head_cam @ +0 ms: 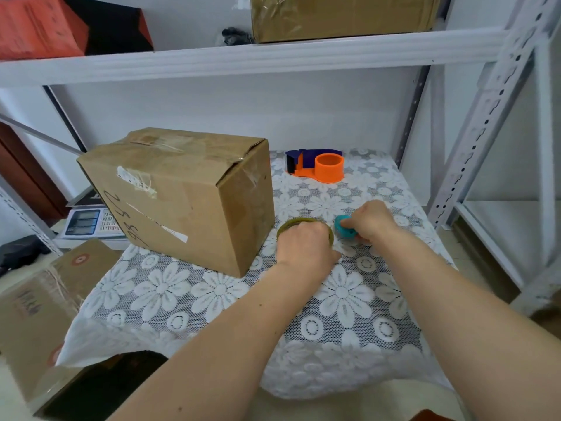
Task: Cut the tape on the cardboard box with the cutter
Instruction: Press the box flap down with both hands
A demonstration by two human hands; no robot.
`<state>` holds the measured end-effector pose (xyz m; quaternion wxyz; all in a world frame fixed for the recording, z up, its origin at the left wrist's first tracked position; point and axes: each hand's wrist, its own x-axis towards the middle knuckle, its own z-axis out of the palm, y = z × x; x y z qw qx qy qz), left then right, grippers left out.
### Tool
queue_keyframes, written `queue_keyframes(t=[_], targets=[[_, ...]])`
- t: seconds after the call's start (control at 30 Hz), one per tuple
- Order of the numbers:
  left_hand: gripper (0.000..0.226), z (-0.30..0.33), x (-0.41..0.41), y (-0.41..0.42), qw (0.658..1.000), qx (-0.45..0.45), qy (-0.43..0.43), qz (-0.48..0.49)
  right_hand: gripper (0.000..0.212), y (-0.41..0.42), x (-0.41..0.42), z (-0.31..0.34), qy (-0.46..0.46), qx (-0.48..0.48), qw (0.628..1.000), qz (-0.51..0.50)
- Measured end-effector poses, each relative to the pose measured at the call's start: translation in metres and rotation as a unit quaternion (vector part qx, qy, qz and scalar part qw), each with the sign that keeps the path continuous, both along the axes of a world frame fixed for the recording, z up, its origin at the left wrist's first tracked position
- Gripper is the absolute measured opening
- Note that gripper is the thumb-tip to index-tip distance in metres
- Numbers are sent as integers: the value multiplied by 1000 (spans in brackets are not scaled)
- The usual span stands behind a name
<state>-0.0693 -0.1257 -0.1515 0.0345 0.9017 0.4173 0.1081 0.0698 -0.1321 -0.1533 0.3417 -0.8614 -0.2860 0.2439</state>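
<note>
A brown cardboard box stands on the left of the lace-covered table, with clear tape along its top seam and torn labels on its side. Just right of the box lies a roll of tape, and my left hand rests over it, fingers curled on its rim. My right hand grips a small teal cutter that sits on the cloth right of the roll. The cutter's blade is hidden.
An orange and dark blue tape dispenser stands at the back of the table. A scale with a keypad sits left behind the box. More cartons lie at lower left. White shelf posts rise on the right.
</note>
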Motion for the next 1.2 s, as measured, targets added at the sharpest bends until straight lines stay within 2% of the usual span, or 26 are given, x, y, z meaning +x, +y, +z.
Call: queue_keyframes(t=[0.13, 0.23, 0.33, 0.4, 0.43, 0.5, 0.57, 0.63, 0.7, 0.77, 0.8, 0.87, 1.03, 1.2], targets=[[39, 7, -7, -4, 999, 36, -19, -14, 28, -1, -1, -7, -22, -39, 999, -1], [33, 21, -18, -9, 987, 72, -123, -74, 22, 5, -7, -3, -34, -26, 999, -20], [21, 40, -33, -12, 929, 162, -287, -165, 16, 14, -21, 7, -31, 70, 997, -22], [29, 56, -46, -8, 886, 233, -354, -190, 18, 17, -36, 19, -40, 144, 989, -10], [35, 65, -53, -4, 875, 256, -364, -188, 21, 19, -43, 25, -44, 176, 983, 1], [43, 83, -71, 6, 876, 287, -356, -155, 20, 20, -59, 37, -60, 211, 975, 29], [47, 97, -90, 19, 906, 279, -304, -96, 17, 22, -72, 49, -60, 240, 968, 48], [62, 104, -107, 30, 952, 212, -215, -42, 21, 25, -83, 56, -36, 273, 960, 58], [92, 105, -123, 43, 985, 124, -121, -17, 24, 26, -92, 61, -10, 290, 955, 66], [114, 105, -138, 54, 996, 84, -37, -18, 26, 27, -100, 65, 30, 304, 949, 82], [116, 104, -144, 59, 996, 83, -2, -26, 27, 27, -104, 67, 58, 312, 944, 90], [110, 102, -151, 68, 994, 98, 27, -44, 30, 32, -110, 69, 114, 309, 938, 106], [94, 97, -146, 68, 987, 140, -29, -68, 36, 49, -109, 73, 264, 266, 918, 129], [68, 106, -130, 67, 980, 184, -65, -50, 42, 59, -99, 71, 304, 241, 909, 150]])
